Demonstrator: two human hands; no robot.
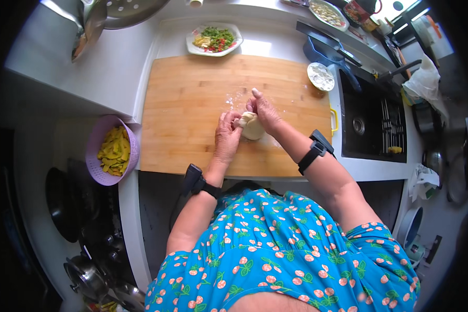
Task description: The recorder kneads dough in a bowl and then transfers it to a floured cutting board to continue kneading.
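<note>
A pale lump of dough (252,129) lies on the floured wooden board (179,128), between my hands. My left hand (228,136) pinches the dough's upper left edge with thumb and fingers. Against its upper right side rests my right hand (266,111), thumb raised and fingers partly curled; its palm side is hidden. Loose flour (234,99) is scattered on the wood beyond my hands. A small bowl of white flour (321,77) stands at the board's far right corner.
Past the board's far edge is a plate of chopped greens, red pieces and yellow shreds (214,39). A purple basket of yellow-green slices (113,150) stands at left. On the right are a black sink (358,144), a blue pan (323,50) and a yellow handle (334,119) beside the board.
</note>
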